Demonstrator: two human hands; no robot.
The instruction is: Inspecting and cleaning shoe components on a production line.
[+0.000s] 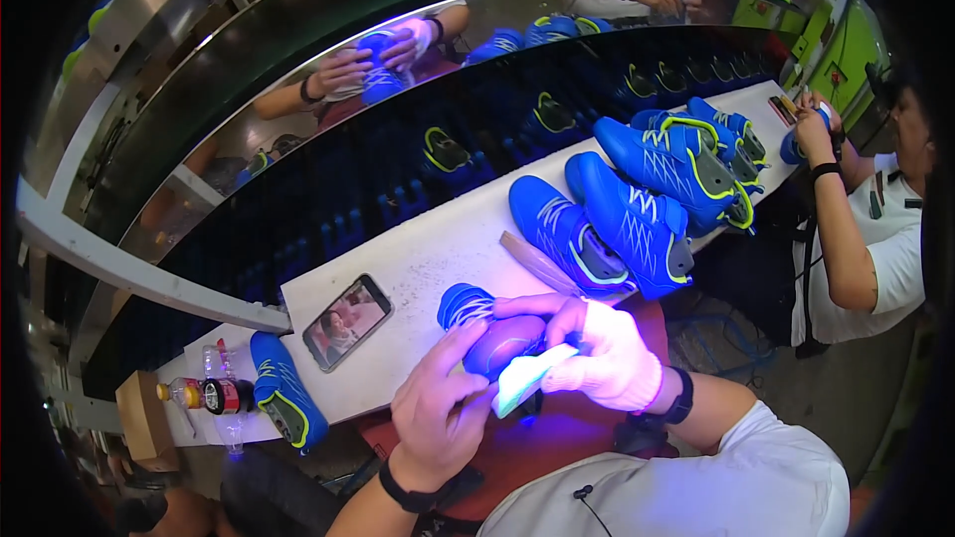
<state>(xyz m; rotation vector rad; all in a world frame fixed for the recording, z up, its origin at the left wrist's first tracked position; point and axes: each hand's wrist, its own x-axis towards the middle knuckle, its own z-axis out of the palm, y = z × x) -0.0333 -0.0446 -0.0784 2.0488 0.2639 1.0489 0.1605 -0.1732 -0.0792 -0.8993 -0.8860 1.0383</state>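
Observation:
A blue sneaker (504,346) is held close in front of me, its rounded surface glowing violet under a strong light. My left hand (438,406) grips it from the left, fingers curled along its side. On my right hand (609,356) there is a pale glove with bare fingertips. It pinches a thin pale green-white piece (525,378), cloth or pad, against the sneaker. The fingers and this piece hide much of the shoe. Just beyond lies a flat brownish strip (540,264) beside a blue sneaker (567,231) with white laces.
Several blue sneakers (642,219) crowd the white bench (418,229) on the right. A phone (346,322), another sneaker (286,393) and bottles (227,396) are at left. A grey metal bar (149,273) crosses there. At far right a co-worker (856,229) handles a shoe.

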